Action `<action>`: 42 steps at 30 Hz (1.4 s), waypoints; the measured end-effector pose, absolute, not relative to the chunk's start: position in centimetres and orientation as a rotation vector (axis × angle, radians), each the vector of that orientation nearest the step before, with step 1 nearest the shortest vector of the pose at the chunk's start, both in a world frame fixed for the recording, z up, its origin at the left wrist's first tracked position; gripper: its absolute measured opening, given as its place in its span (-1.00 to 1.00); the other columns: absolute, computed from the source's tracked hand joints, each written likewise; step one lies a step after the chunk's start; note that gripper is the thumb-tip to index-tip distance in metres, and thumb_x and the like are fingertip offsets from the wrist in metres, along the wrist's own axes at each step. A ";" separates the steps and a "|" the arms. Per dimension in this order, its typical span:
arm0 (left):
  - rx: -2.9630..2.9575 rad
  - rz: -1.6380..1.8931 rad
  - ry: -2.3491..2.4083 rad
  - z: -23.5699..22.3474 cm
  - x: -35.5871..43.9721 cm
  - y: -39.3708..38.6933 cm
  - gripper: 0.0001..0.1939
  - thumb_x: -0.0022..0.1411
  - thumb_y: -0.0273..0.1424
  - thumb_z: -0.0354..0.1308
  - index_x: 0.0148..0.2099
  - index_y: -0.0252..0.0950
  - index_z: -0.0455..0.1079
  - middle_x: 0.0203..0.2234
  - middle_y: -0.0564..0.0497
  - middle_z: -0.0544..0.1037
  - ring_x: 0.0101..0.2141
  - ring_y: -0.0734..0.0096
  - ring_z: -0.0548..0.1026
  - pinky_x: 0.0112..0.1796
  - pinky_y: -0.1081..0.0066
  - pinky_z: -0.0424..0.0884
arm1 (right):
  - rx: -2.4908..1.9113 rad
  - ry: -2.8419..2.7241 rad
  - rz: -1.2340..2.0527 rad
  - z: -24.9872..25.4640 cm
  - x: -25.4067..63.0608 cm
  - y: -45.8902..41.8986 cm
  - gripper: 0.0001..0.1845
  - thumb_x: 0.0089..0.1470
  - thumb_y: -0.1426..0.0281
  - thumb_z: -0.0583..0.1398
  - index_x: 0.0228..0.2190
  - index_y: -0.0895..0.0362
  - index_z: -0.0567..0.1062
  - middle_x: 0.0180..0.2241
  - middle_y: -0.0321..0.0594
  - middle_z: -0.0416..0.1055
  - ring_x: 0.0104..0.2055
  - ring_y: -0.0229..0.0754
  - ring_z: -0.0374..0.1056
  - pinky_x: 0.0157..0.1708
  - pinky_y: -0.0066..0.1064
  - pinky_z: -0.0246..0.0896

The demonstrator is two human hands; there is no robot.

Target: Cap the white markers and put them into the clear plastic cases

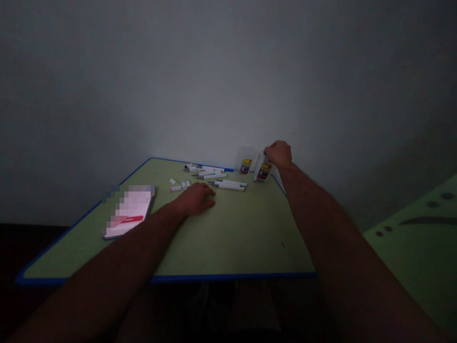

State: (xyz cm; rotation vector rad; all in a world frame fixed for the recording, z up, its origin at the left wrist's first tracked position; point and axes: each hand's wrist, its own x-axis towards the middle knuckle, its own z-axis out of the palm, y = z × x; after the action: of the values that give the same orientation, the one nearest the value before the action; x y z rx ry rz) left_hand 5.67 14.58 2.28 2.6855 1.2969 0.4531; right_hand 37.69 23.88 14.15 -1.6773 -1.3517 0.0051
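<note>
Markers beside half-open left hand lie crosswise, tips left, while right hand pinches an unclear object.

The tabletop is pale green with blue edging, and the markers have white barrels.

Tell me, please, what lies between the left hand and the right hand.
Two white markers lie beside the left hand, and labelled clear packaging stands nearer the right hand, as the head view shows.
</note>
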 end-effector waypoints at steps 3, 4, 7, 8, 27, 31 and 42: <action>2.699 0.456 1.293 2.1 5.6 14.7 -0.51 0.29 -0.15 0.07 0.11 -0.31 0.55 0.03 -0.23 0.57 0.05 0.04 0.50 0.12 0.14 0.33 | -1.742 -1.365 -0.204 13.9 36.2 22.1 -0.92 0.00 0.49 0.21 -0.50 0.12 0.43 -0.31 -0.01 0.52 -0.14 0.00 0.47 -0.09 -0.17 0.37; 2.703 0.455 1.291 2.0 5.6 14.8 -0.50 0.29 -0.15 0.06 0.11 -0.31 0.55 0.03 -0.24 0.57 0.05 0.04 0.50 0.12 0.14 0.33 | -1.734 -1.362 -0.224 13.6 35.7 21.4 -0.92 0.03 0.47 0.20 -0.49 0.12 0.44 -0.31 -0.03 0.52 -0.16 -0.01 0.47 -0.10 -0.18 0.36; 2.706 0.449 1.294 2.0 5.6 14.8 -0.49 0.29 -0.15 0.06 0.11 -0.33 0.55 0.03 -0.24 0.57 0.05 0.04 0.50 0.12 0.14 0.33 | -1.705 -1.365 -0.196 12.3 34.1 19.7 -0.87 0.07 0.42 0.20 -0.51 0.11 0.45 -0.38 -0.10 0.51 -0.23 -0.06 0.46 -0.14 -0.25 0.34; 2.705 0.446 1.298 2.0 5.6 14.8 -0.49 0.28 -0.15 0.06 0.11 -0.33 0.55 0.03 -0.24 0.57 0.05 0.04 0.50 0.13 0.15 0.33 | -1.693 -1.370 -0.170 11.6 33.6 19.2 -0.85 0.08 0.40 0.21 -0.52 0.11 0.45 -0.40 -0.12 0.51 -0.25 -0.08 0.46 -0.15 -0.28 0.34; 2.711 0.461 1.358 2.2 5.4 14.6 -0.50 0.32 -0.17 0.02 0.09 -0.36 0.56 -0.01 -0.20 0.62 0.02 0.11 0.53 0.10 0.22 0.37 | -1.618 -1.696 0.051 2.8 32.6 16.5 -0.76 0.12 0.53 0.16 -0.29 0.11 0.63 -0.23 -0.15 0.62 -0.15 -0.09 0.51 -0.06 -0.29 0.33; 2.715 0.476 1.350 2.2 5.2 14.6 -0.57 0.31 -0.19 0.05 0.04 -0.31 0.58 -0.03 -0.14 0.64 0.00 0.15 0.55 0.07 0.22 0.39 | -1.620 -1.761 0.032 2.6 32.4 16.5 -0.72 0.14 0.55 0.14 -0.23 0.12 0.64 -0.18 -0.16 0.63 -0.11 -0.10 0.51 -0.01 -0.27 0.33; 2.678 0.503 1.295 2.9 5.7 13.8 -0.65 0.31 -0.26 0.08 -0.03 -0.28 0.61 -0.09 -0.08 0.67 -0.08 0.21 0.59 -0.02 0.29 0.42 | -1.562 -2.264 -0.040 2.1 30.4 15.2 -0.56 0.16 0.44 0.23 0.08 0.15 0.56 0.09 -0.09 0.52 0.14 -0.01 0.35 0.20 -0.17 0.20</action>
State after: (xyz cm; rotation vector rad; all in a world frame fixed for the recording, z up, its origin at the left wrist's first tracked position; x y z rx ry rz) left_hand 5.68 13.82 2.85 2.6783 1.2951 0.5033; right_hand 30.39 15.23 2.15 -1.5623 -2.2645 -0.0398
